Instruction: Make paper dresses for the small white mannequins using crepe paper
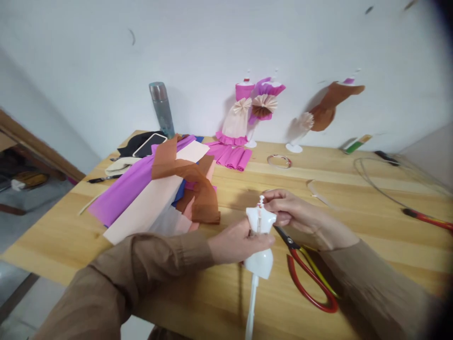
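A small white dress form (260, 264) on a thin white stand is held upright over the front of the table. My left hand (244, 241) is closed round its waist from the left. Behind its right shoulder, my right hand (295, 210) has fingers pressed together beside the neck; what they pinch is hidden. A narrow band with reddish marks shows at the neck, too small to make out. Under my right wrist lie large scissors (313, 283) with red and yellow handles.
Crepe paper sheets (141, 208) in several colours lie left, beside a phone (150, 144) and a bottle (162, 108). Pink folded paper (230, 157), a ring of wire (279, 161) and dressed forms (235, 118) are at the back. Red-handled pliers (430, 218) lie right.
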`<state>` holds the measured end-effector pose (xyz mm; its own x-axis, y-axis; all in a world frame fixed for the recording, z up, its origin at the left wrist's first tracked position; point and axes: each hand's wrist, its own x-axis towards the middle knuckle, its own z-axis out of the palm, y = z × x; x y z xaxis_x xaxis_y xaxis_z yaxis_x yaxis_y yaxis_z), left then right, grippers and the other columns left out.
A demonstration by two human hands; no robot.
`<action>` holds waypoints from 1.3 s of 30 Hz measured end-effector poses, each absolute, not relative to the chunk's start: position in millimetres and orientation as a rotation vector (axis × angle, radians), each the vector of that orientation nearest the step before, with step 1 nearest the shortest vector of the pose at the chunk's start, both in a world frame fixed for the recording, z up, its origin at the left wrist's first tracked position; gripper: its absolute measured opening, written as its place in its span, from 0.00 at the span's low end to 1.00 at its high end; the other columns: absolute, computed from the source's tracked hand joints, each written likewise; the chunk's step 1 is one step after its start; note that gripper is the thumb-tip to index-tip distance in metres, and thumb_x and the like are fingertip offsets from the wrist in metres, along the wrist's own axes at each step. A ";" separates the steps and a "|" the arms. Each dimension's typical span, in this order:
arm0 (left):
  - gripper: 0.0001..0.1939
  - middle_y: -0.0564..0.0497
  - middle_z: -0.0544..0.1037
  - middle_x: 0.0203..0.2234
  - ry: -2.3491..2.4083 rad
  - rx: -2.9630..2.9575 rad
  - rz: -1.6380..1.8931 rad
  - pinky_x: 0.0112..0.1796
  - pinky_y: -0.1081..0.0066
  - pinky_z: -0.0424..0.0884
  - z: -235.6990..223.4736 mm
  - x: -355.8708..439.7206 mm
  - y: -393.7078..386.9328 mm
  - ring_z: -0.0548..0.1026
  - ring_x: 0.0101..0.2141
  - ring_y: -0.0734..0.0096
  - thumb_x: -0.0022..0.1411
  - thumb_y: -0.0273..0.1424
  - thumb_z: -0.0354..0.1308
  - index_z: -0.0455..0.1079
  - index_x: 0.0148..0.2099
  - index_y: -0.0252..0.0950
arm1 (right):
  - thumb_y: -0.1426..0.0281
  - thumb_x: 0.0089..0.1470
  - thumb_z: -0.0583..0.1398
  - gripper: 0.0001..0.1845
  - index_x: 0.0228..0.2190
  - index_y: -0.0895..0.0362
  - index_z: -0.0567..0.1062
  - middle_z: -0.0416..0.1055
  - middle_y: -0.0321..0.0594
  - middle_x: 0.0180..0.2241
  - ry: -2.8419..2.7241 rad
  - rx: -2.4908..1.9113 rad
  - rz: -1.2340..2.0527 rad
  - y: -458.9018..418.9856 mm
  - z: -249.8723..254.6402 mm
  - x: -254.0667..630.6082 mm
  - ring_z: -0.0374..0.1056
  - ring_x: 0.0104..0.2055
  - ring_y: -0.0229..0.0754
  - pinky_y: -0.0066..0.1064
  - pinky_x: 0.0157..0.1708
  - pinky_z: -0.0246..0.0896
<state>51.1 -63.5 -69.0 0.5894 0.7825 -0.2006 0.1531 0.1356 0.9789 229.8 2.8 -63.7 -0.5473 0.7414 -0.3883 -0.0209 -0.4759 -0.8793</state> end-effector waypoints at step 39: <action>0.32 0.47 0.76 0.31 0.491 0.702 0.610 0.37 0.60 0.71 -70.2 47.1 -63.3 0.76 0.31 0.65 0.41 0.48 0.73 0.66 0.41 0.33 | 0.59 0.52 0.61 0.27 0.15 0.53 0.51 0.42 0.26 0.15 -1.211 -1.159 1.713 -4.5 -71.2 224.4 0.33 0.17 0.30 0.27 0.15 0.31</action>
<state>47.1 -63.3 -70.2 0.7204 0.6610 -0.2101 -0.3470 0.6057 0.7160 224.4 -4.5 -71.2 -0.3296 0.9084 -0.2574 -0.0608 -0.2925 -0.9543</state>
